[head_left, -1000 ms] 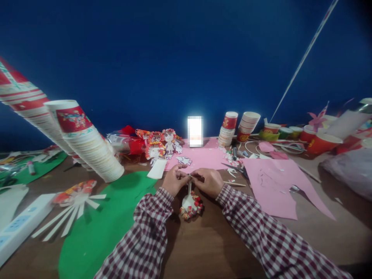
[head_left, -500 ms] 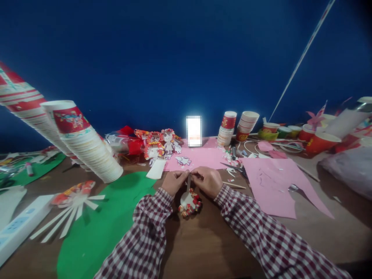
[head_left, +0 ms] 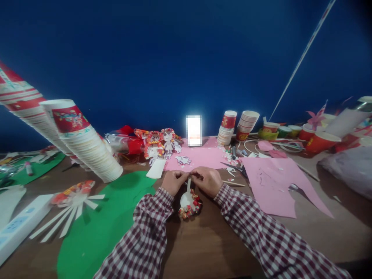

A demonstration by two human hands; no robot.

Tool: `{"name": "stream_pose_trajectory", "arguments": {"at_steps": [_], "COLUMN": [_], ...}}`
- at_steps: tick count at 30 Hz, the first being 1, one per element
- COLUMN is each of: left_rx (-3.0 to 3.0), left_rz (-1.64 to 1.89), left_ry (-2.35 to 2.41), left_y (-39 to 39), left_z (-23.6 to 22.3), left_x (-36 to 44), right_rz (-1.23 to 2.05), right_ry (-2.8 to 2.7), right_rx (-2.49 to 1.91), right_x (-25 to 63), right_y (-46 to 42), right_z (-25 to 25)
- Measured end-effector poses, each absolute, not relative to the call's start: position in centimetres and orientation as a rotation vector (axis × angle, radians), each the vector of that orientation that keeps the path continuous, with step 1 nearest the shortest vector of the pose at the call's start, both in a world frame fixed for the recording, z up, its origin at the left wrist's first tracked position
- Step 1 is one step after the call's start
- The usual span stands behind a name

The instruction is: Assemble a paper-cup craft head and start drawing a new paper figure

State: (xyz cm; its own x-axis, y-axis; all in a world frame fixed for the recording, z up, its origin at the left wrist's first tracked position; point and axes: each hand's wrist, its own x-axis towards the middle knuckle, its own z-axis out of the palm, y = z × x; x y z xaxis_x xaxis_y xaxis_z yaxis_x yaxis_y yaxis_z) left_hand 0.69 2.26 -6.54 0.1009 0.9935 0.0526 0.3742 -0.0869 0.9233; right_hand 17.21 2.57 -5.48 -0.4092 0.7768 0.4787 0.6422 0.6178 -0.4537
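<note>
Both my hands meet over the wooden table (head_left: 203, 248), just in front of me. My left hand (head_left: 173, 181) and my right hand (head_left: 207, 180) are closed in pinches on a thin white paper strip (head_left: 189, 183) that stands up from a cut paper cup (head_left: 188, 203). The cup has a white inside and curled red and yellow strips round its rim. It rests on the table below my fingers. Checked red and white sleeves cover both my arms.
A leaning stack of paper cups (head_left: 84, 149) stands left, over green paper (head_left: 110, 217). Another cup cut into white strips (head_left: 69, 199) and a power strip (head_left: 17, 228) lie far left. Pink paper (head_left: 273, 186), scissors (head_left: 235, 167), a lit phone (head_left: 194, 131), paper dolls (head_left: 162, 141) and more cups (head_left: 247, 124) lie beyond.
My hands and the strip have barely shifted; the pinch on the strip stays. The view has moved slightly.
</note>
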Motion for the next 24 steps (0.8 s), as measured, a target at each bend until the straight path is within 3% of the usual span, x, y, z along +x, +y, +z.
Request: {"name": "stream_pose_trajectory", "arguments": {"at_steps": [24], "left_rx": [1.46], "left_rz": [0.965], "left_ry": [1.246], "left_y": [2.7], "left_z": [-7.5], "left_x": [0.5], "right_rz": [0.303], "right_ry": [-2.194], "right_rx": [-0.95], "right_x": [17.4], "right_y": [2.9], "right_z": [-6.1]}}
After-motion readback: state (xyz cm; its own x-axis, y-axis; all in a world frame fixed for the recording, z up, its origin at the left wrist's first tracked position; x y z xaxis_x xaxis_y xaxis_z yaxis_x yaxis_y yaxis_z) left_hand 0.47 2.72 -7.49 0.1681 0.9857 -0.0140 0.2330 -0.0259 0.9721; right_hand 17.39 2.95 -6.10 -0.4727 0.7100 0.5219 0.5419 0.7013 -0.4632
